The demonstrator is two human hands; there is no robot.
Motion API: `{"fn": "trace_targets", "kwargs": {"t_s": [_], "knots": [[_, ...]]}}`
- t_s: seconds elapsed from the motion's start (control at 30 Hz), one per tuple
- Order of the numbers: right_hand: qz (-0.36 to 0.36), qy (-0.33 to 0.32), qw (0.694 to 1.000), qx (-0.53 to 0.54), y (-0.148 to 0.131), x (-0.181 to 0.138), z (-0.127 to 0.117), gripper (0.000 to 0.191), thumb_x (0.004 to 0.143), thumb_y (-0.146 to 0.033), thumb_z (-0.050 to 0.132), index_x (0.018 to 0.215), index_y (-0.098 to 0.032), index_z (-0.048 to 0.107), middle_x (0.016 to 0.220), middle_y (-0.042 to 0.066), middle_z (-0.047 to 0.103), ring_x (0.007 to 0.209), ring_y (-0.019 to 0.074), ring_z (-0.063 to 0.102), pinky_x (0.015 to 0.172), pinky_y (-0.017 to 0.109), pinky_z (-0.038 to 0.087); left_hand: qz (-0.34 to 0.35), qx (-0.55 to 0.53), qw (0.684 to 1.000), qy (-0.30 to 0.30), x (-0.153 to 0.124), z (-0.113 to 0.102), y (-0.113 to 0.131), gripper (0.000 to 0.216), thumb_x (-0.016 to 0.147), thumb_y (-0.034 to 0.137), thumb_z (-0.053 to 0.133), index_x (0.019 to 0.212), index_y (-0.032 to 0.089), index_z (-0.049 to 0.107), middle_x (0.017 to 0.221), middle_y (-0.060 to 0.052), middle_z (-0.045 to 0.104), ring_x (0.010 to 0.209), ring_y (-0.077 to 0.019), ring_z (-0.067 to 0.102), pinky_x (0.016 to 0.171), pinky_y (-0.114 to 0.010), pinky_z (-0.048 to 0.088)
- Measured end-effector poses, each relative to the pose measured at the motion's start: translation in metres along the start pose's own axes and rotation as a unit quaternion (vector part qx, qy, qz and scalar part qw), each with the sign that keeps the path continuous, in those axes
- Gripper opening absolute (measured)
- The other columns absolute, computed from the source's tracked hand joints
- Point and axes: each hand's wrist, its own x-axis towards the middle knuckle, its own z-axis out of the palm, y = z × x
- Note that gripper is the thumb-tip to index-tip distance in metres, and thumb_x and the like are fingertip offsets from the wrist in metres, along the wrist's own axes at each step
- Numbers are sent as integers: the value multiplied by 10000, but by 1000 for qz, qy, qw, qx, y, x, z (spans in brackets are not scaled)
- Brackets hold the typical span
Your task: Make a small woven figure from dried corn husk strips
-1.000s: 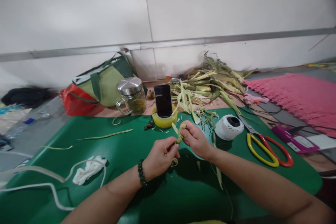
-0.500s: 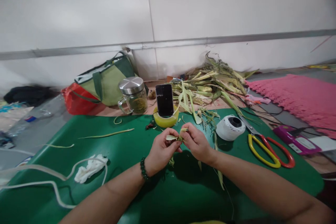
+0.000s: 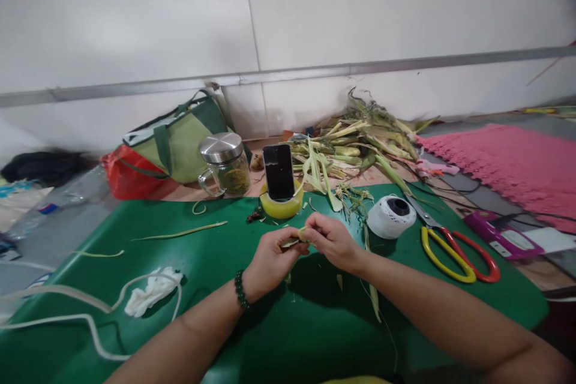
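Observation:
My left hand (image 3: 273,259), with a dark bead bracelet (image 3: 242,290) at its wrist, pinches a small pale green leaf piece (image 3: 290,243). Close against it, my right hand (image 3: 333,244) has its fingertips closed on the upper part of the same leaf piece. The fingers hide much of it. Both hands are above the green mat (image 3: 270,336). Just beyond them a phone (image 3: 278,171) leans upright in a roll of yellow tape (image 3: 281,208). Beside my right hand stands a spool of white thread (image 3: 390,217), with leaf scraps (image 3: 355,199) to its left.
Scissors (image 3: 450,258) with a yellow and a red handle lie at the right. A heap of leafy stalks (image 3: 360,138) rests by the wall. Left of the phone are a lidded glass mug (image 3: 231,179) and a green bag (image 3: 193,150). Crumpled tissue (image 3: 153,293) and a white cable (image 3: 92,327) lie left.
My right fingers have shifted slightly left and closer to my left hand, folding over the leaf piece. Less of it shows now. The whole view has moved a little.

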Motion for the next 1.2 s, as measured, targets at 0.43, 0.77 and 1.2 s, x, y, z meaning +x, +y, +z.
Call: {"fn": "trace_targets", "kwargs": {"t_s": [0.43,0.77,1.2], "knots": [[57,18,995,81,-2,0,4,322,882,-498,452,754,-203,440,572,-49,471,455,84,459,435,214,404,46,74,993,77,2,-7,-7,186,727,320,669,787,144,668,714,-44,707,639,-161,634,597,-242,498],[52,24,993,101,-7,-2,5,295,884,-472,469,773,-200,454,599,-39,503,498,97,503,490,229,433,188,161,961,121,-4,-4,-5,114,761,145,569,817,181,662,818,-51,716,754,-160,657,716,-260,522],[-38,-40,998,-32,-1,0,-5,192,871,-356,542,788,-188,585,676,0,571,590,117,567,556,227,437,89,151,979,107,-2,-8,-6,91,716,186,610,805,177,623,777,-27,694,706,-158,633,657,-242,497]]}}
